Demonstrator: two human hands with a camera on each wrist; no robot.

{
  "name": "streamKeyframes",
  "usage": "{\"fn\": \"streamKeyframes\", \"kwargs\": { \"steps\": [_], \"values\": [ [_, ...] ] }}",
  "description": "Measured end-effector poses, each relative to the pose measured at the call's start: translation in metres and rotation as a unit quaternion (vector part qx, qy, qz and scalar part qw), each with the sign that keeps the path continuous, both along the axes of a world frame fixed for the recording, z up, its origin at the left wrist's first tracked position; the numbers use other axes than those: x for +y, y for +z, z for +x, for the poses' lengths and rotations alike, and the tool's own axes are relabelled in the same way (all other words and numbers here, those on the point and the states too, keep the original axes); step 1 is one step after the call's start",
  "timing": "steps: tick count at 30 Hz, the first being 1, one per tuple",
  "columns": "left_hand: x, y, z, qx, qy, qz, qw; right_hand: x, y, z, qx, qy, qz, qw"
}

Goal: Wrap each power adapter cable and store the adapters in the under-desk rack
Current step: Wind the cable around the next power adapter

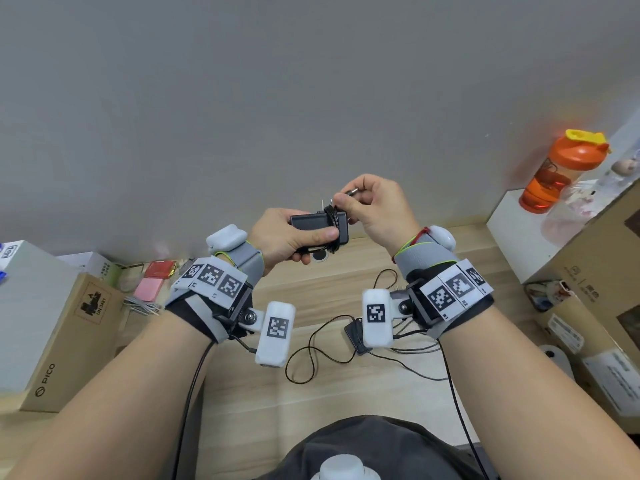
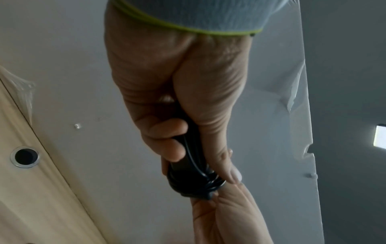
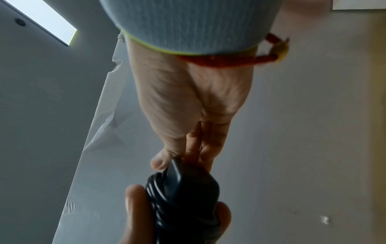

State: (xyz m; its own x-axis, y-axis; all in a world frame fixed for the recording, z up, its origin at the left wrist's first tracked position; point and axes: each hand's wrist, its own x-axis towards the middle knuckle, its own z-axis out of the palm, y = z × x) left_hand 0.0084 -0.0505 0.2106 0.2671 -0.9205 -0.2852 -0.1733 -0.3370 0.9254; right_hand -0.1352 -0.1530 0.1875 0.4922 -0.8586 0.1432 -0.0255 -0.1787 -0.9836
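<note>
Below both hands lay the pale wood-grain worktop (image 1: 346, 393), where a second black adapter (image 1: 353, 332) waited among its loose, unwound black lead (image 1: 311, 344), just under the right wrist. The left hand (image 1: 277, 237) clasped the black rectangular power adapter (image 1: 311, 225) lengthwise, thumb across its face, apparently to steady it for winding. Its thin black cable (image 1: 331, 220) sat in tight coils around one end. The right hand (image 1: 377, 206) pinched the cable's metal-tipped plug (image 1: 353, 192) just above the coils, likely to tuck it.
</note>
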Motion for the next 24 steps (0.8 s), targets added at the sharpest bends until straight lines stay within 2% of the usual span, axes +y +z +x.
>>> {"fn": "streamKeyframes", "kwargs": {
  "steps": [6, 14, 21, 24],
  "values": [
    [0.008, -0.021, -0.012, -0.011, -0.053, 0.020, 0.998, 0.016, -0.025, -0.013, 0.043, -0.045, 0.019, 0.998],
    [0.027, -0.081, -0.046, 0.017, -0.122, 0.082, 0.989, 0.060, -0.084, -0.063, 0.076, -0.085, 0.116, 0.987],
    [0.046, -0.148, -0.094, 0.000, -0.146, 0.146, 0.978, 0.116, -0.153, -0.112, 0.115, -0.157, 0.222, 0.956],
    [0.057, -0.167, -0.115, 0.008, -0.161, 0.161, 0.974, 0.141, -0.163, -0.139, 0.109, -0.177, 0.267, 0.941]
  ]
}}
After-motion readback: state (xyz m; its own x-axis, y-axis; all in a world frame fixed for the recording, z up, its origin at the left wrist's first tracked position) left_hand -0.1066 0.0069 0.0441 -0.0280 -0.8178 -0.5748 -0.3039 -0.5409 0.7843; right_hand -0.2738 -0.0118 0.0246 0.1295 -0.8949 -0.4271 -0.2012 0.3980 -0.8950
